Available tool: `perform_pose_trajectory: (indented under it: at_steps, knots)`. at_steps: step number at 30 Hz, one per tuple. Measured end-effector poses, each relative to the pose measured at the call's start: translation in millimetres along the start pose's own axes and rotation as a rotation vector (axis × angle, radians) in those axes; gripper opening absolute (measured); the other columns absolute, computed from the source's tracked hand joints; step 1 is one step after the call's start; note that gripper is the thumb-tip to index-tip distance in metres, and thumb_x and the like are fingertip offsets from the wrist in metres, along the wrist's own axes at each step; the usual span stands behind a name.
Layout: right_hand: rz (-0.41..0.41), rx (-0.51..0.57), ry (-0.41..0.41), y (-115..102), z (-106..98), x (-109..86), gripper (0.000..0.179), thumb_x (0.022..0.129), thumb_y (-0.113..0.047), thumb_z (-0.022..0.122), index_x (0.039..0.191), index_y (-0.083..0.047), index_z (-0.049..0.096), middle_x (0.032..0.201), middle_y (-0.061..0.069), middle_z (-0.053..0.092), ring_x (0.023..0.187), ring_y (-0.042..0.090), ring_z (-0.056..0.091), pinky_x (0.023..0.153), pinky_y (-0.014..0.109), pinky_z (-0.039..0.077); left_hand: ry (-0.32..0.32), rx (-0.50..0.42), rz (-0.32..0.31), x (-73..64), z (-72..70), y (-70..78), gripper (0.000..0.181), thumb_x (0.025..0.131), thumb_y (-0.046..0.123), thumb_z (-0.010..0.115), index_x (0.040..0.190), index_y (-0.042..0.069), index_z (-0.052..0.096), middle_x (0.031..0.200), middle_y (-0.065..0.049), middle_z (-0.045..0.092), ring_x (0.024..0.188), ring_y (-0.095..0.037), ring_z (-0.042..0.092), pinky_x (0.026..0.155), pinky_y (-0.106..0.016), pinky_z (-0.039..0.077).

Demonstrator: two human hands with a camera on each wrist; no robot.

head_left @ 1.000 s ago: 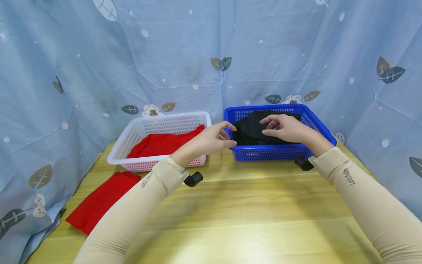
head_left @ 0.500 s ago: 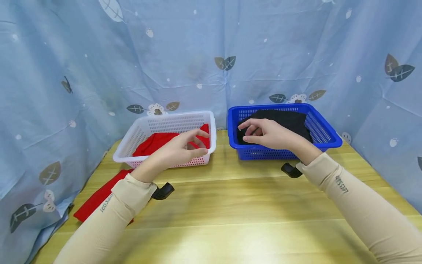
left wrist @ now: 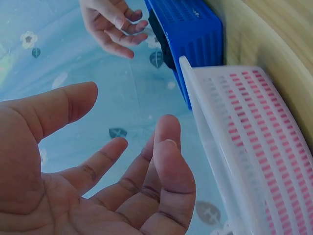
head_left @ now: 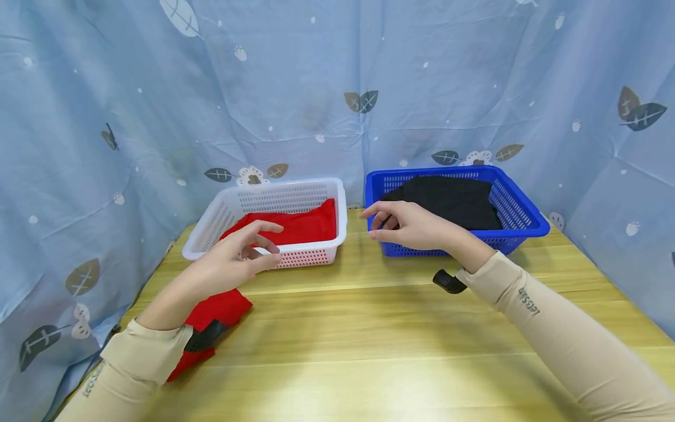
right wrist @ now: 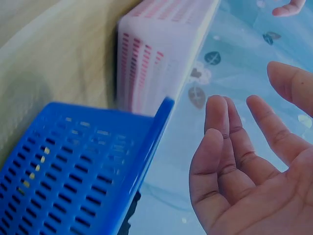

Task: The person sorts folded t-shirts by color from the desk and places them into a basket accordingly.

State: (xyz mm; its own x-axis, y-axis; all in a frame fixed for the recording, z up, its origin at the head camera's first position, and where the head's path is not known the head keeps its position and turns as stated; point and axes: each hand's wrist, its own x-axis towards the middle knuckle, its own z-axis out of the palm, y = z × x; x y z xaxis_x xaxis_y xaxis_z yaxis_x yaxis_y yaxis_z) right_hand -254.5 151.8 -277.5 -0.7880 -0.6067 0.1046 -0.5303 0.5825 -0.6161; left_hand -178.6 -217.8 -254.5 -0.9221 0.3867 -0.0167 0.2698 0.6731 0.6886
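I can read one line of dark lettering [head_left: 529,302] on the person's right sleeve [head_left: 566,346], just behind the cuff [head_left: 486,280]: "Let'sSlim", though the apostrophe is hard to make out. The left sleeve [head_left: 123,368] carries slanted dark print [head_left: 94,380] too; it seems to start "Let's", but the rest is too blurred for me to tell.

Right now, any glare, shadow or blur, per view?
Head: pale glare on the near part of the wood-grain tabletop, soft shadows either side; left wrist: dim, bluish cast, leaf-print curtain softly focused; right wrist: hazy, white slotted basket blurred.
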Motion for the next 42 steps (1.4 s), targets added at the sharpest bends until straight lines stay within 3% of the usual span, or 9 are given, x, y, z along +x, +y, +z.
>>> perform_pose_trajectory:
  at_steps: [12,21,25,28,31,35,42]
  knots:
    - [-0.079,0.036,-0.058,-14.4,21.1,11.3,0.046,0.107,-0.024,0.068,0.151,-0.014,0.058,0.124,0.006,0.076,0.110,0.026,0.074,0.087,0.038,0.060,0.031,-0.029,-0.048,-42.1,-13.5,-21.4,0.060,0.105,0.029,0.070,0.158,0.021,0.043,0.136,-0.016,0.066,0.100,-0.021,0.072,0.078,-0.034,0.060]
    - [-0.083,0.106,-0.118,-23.9,39.3,18.3,0.042,0.107,-0.024,0.068,0.148,-0.019,0.060,0.123,0.004,0.074,0.110,0.022,0.075,0.095,0.039,0.061,0.060,-0.016,-0.073,-60.4,-22.2,-39.3,0.061,0.107,0.024,0.067,0.161,0.021,0.040,0.131,-0.012,0.070,0.099,-0.016,0.073,0.076,-0.032,0.059]
    - [-0.074,0.141,-0.150,-28.5,49.8,22.1,0.044,0.107,-0.024,0.068,0.149,-0.018,0.060,0.123,0.004,0.073,0.111,0.026,0.075,0.094,0.037,0.062,0.071,0.005,-0.085,-68.4,-27.8,-50.6,0.061,0.108,0.022,0.066,0.162,0.019,0.039,0.131,-0.013,0.069,0.099,-0.013,0.074,0.075,-0.032,0.059]
    - [-0.094,0.162,-0.178,-30.9,58.6,25.5,0.042,0.107,-0.022,0.068,0.148,-0.016,0.060,0.122,0.006,0.073,0.111,0.030,0.075,0.094,0.035,0.062,0.090,0.029,-0.093,-74.6,-32.5,-60.0,0.060,0.108,0.020,0.065,0.162,0.018,0.039,0.131,-0.015,0.068,0.096,-0.011,0.073,0.074,-0.032,0.059]
    - [-0.120,0.156,-0.197,-33.7,67.2,28.7,0.042,0.106,-0.021,0.069,0.147,-0.016,0.060,0.120,0.006,0.074,0.109,0.025,0.075,0.095,0.033,0.061,0.108,0.046,-0.099,-80.7,-36.4,-69.8,0.058,0.108,0.018,0.064,0.161,0.015,0.040,0.131,-0.018,0.068,0.094,-0.011,0.073,0.072,-0.032,0.059]
    - [-0.159,0.134,-0.222,-34.5,81.9,35.4,0.044,0.106,-0.020,0.069,0.149,-0.014,0.059,0.119,0.006,0.075,0.103,0.018,0.074,0.092,0.028,0.060,0.120,0.060,-0.146,-88.2,-42.5,-83.3,0.058,0.108,0.022,0.064,0.160,0.012,0.040,0.133,-0.023,0.067,0.094,-0.013,0.073,0.070,-0.033,0.058]
    - [-0.173,0.153,-0.293,-41.1,108.4,46.1,0.044,0.106,-0.022,0.069,0.148,-0.012,0.059,0.131,0.014,0.071,0.106,0.018,0.073,0.093,0.025,0.058,0.120,0.071,-0.221,-104.5,-48.1,-107.2,0.061,0.110,0.030,0.062,0.161,0.009,0.036,0.135,-0.025,0.066,0.094,-0.013,0.074,0.069,-0.034,0.059]
